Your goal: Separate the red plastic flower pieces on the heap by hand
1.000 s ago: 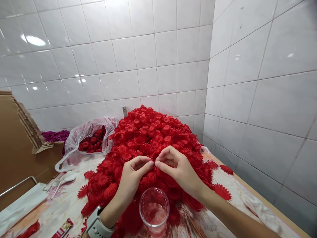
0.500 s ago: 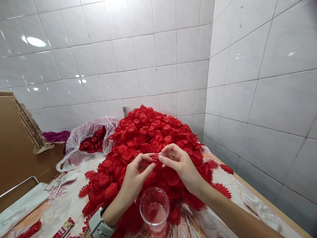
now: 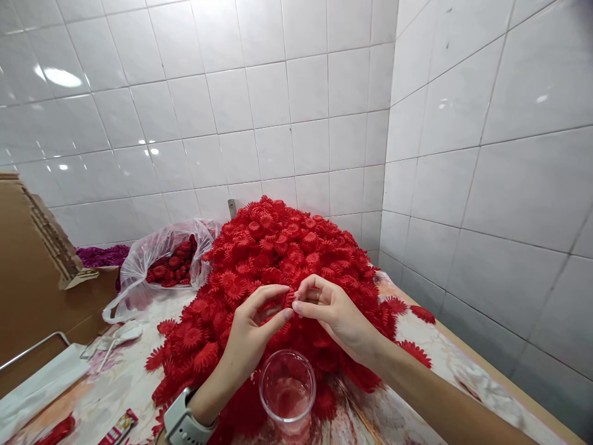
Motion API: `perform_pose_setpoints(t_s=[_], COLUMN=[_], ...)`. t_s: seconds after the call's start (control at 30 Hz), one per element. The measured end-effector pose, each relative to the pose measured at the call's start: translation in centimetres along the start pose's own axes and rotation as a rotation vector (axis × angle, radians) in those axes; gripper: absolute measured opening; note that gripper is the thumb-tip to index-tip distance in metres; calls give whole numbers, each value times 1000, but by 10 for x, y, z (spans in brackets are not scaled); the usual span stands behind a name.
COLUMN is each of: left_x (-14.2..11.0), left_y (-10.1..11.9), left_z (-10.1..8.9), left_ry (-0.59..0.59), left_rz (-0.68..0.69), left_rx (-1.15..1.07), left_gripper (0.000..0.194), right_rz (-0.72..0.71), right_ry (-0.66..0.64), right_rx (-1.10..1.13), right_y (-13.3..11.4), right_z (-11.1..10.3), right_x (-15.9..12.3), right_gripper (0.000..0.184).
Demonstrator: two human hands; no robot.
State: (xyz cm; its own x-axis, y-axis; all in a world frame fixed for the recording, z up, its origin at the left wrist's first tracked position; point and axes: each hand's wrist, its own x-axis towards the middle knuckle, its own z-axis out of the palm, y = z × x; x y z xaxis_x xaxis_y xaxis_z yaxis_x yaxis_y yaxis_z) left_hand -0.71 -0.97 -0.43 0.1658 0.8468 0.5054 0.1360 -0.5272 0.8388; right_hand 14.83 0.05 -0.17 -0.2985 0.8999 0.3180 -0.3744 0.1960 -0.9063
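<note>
In front of a big heap of red artificial flower heads [image 3: 278, 247], both hands meet over one small red flower piece [image 3: 290, 299]. My left hand [image 3: 257, 315], with a pale watch on its wrist, pinches the piece from the left between thumb and fingers. From the right, the thumb and fingertips of my right hand [image 3: 327, 306] close on its other edge. The piece is mostly covered by fingertips, so its exact shape is hard to see. Just below the hands stands a clear plastic cup [image 3: 288, 386], its inside partly visible.
Left of the heap lies a clear plastic bag [image 3: 139, 266] of dark red flower heads. Purple flowers [image 3: 102, 254] sit behind a cardboard box [image 3: 37, 259]. A small wrapper [image 3: 118, 428] lies at the front left. Tiled walls [image 3: 278, 93] close the back and right.
The right hand's fingers have curled in closer to the left fingertips around the flower piece. The whole view has shifted slightly; other things stay in place.
</note>
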Motion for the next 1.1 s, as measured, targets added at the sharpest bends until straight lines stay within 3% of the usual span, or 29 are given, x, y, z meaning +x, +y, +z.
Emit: perform_pose_setpoints(t_s=[0.17, 0.47, 0.67, 0.87, 0.97, 1.1], left_x=[-1, 5, 6, 5, 4, 15], left_y=[-1, 4, 1, -3, 2, 9], left_z=[0, 0, -3, -3, -5, -10], left_ry=[29, 94, 93, 76, -4, -63], left_rz=[8, -253, -228, -267, -232, -28], left_rx=[-3, -164, -56, -64, 69, 535], left_gripper=[24, 39, 23, 37, 39, 35], right_rz=[-9, -125, -123, -112, -123, -227], right_ry=[7, 140, 132, 127, 116, 80], right_rx=[-68, -164, -169, -177, -207, -146], right_y=[-2, -5, -5, -3, -6, -24], right_z=[1, 0, 1, -1, 0, 9], right_x=[-1, 0, 2, 3, 1, -4], right_gripper=[16, 11, 14, 15, 14, 14])
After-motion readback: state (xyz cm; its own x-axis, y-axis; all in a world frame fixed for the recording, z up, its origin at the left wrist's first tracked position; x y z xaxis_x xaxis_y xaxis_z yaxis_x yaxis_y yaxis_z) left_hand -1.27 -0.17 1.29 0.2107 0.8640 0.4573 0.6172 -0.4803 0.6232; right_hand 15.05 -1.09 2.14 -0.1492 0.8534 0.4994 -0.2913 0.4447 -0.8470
